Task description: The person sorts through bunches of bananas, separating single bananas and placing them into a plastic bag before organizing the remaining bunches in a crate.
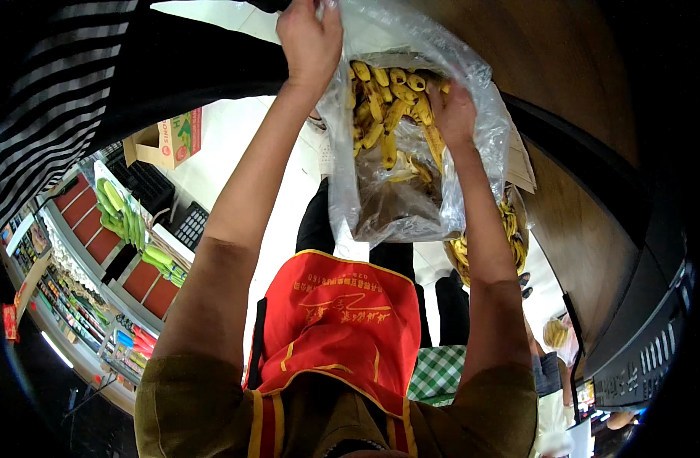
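The left hand (310, 40) is closed on the upper edge of a clear plastic bag (483, 145) that lines a cardboard box, pulling the film up, while the right hand (453, 114) reaches inside with fingers loosely spread on the bananas (388, 107). The yellow bunches are heaped in the box's upper part, straight ahead of the person's red apron (338, 328). More bananas (510, 237) lie below the right forearm, and a small cardboard carton (170, 137) stands well off to the left.

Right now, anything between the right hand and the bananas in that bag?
Nothing visible. The right hand is already inside the clear plastic bag, resting on the bananas. The left hand grips the bag's upper edge from outside, off to the side, not blocking.
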A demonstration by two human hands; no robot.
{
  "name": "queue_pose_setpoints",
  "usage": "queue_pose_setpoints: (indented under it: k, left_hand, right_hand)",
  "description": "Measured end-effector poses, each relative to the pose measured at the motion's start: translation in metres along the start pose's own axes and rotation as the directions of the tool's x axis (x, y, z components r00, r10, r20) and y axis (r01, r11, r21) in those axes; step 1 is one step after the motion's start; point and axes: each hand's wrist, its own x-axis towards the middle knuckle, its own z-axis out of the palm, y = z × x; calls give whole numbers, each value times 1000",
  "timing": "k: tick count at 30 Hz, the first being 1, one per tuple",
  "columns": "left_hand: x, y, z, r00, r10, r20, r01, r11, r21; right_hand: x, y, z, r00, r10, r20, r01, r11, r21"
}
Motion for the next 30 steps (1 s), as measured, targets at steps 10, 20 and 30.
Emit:
queue_pose_setpoints:
  k: [10,20,30]
  left_hand:
    - [-82,15,12,945,62,322,-36,996,-86]
    - [-194,-41,29,353,-632,691,-198,671,715]
    - [-141,-7,12,807,-308,504,83,904,419]
  right_hand:
    - [-4,8,-4,993,-88,-76,103,968,228]
    - [-33,40,44,983,-170,65,178,975,-132]
    - [-25,37,55,969,-68,236,153,920,-361]
